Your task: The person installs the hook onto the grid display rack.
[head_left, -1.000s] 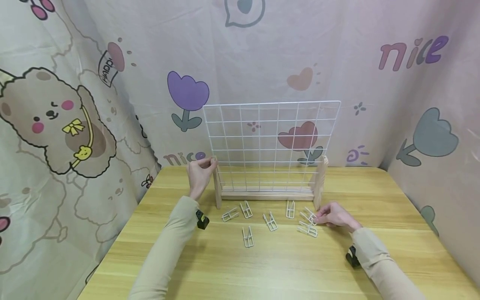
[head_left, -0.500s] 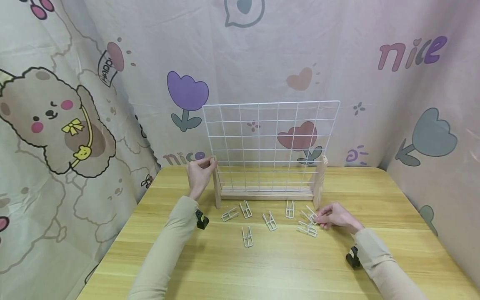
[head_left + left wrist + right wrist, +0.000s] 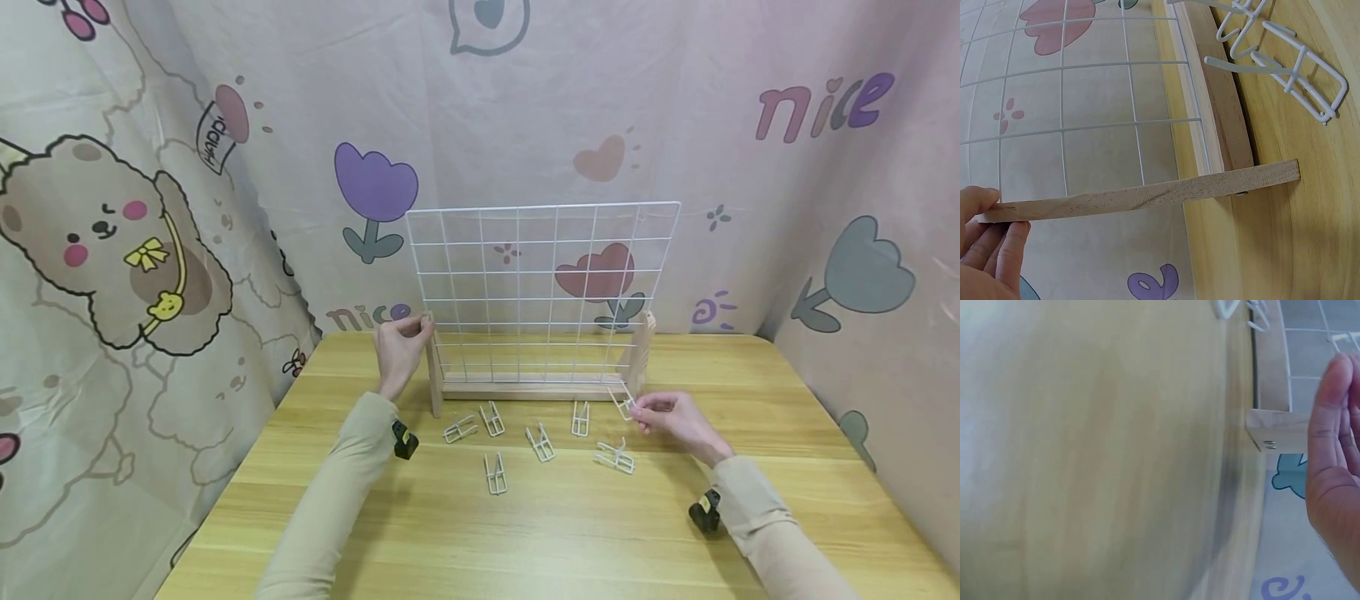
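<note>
My left hand (image 3: 401, 350) pinches the top of the left wooden post (image 3: 1147, 195), with thumb on one side and fingers on the other in the left wrist view. That post belongs to a stand holding a white wire grid (image 3: 556, 271) upright. A small white wire hook (image 3: 623, 407) is pinched between the thumb and fingers of my right hand (image 3: 681, 423), raised in front of the stand's right post (image 3: 637, 362). In the right wrist view the fingertips (image 3: 1339, 372) meet at the frame edge, and the hook is mostly cut off.
Several similar white wire hooks lie before the stand, among them a hook (image 3: 496, 474) nearest me and a hook (image 3: 617, 457) below my right hand. A wooden crossbar (image 3: 535, 390) joins the posts. Behind the wooden table (image 3: 570, 533) hangs a printed curtain (image 3: 300, 75).
My right hand has picked one hook off the table on the right and raised it toward the grid. The left hand stays on its post.
</note>
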A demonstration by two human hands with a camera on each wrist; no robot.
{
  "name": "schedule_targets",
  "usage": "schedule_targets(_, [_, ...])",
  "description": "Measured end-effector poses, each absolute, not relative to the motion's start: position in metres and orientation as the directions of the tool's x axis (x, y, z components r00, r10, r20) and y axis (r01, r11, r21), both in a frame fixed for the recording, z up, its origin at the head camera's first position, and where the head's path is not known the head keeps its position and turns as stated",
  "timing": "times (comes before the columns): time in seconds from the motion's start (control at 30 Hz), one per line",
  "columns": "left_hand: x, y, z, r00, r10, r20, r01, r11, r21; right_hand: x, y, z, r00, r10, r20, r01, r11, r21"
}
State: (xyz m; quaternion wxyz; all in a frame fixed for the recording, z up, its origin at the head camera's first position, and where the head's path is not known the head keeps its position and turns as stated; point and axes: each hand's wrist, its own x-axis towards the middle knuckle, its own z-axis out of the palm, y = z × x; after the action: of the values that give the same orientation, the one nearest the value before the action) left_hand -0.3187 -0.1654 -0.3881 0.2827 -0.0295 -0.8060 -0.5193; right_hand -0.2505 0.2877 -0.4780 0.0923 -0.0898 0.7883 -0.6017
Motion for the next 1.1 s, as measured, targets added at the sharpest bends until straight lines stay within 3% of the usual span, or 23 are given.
schedule_targets(0.17, [-0.319, -0.165, -0.388, -0.836, -0.252, 0.487, 0.338, 0.463, 0.819, -0.253, 0.286, -0.477, -0.979, -0.2, 0.027, -0.056, 0.143, -0.988])
schedule_targets(0.47, [-0.319, -0.165, -0.389, -0.839, -0.257, 0.48, 0.327, 0.467, 0.822, -0.252, 0.28, -0.464, -0.981, -0.16, 0.106, -0.071, -0.21, -0.975])
schedule_targets(1.1, [-0.317, -0.164, -0.388, -0.837, -0.26, 0.481, 0.326, 0.469, 0.821, -0.251, 0.272, -0.416, -0.967, -0.05, 0.249, -0.201, -0.449, -0.87])
